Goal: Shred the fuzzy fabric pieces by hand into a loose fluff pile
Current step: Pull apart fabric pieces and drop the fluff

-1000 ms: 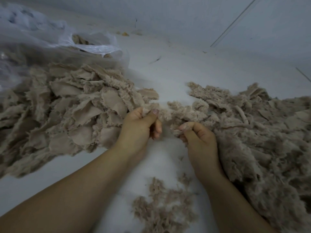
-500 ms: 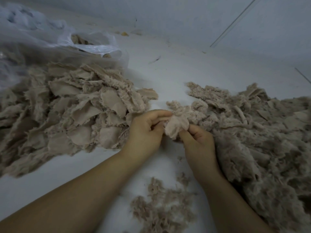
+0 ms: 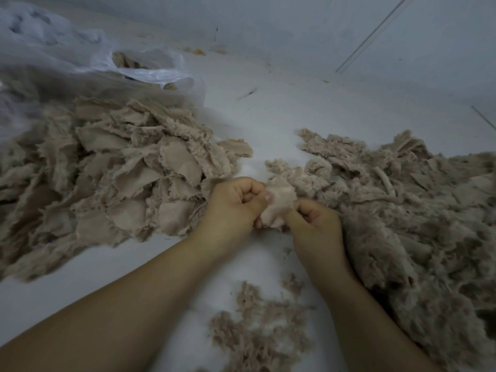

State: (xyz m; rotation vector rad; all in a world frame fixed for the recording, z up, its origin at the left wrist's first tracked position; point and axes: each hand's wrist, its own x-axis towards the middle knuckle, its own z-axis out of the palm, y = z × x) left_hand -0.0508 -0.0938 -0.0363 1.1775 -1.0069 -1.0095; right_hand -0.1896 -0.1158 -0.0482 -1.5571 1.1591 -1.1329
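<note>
A small beige fuzzy fabric piece [image 3: 279,204] is held between both hands at the centre. My left hand [image 3: 234,208] pinches its left edge with curled fingers and thumb. My right hand [image 3: 314,224] grips its lower right edge. To the left lies a big heap of flat torn fabric pieces [image 3: 112,173]. On the right spreads a large fluffy pile of shredded fabric [image 3: 402,210], touching my right hand. A smaller patch of loose fluff [image 3: 257,334] lies on the surface between my forearms.
A clear plastic bag [image 3: 80,63] holding more beige pieces sits at the back left, behind the heap. Everything rests on a white surface [image 3: 281,116] that runs back to a pale wall. A few small crumbs lie far back.
My hands were apart a second ago, each near its own pile. They have come together on one fabric piece, and the grip has tightened with both hands curled round it.
</note>
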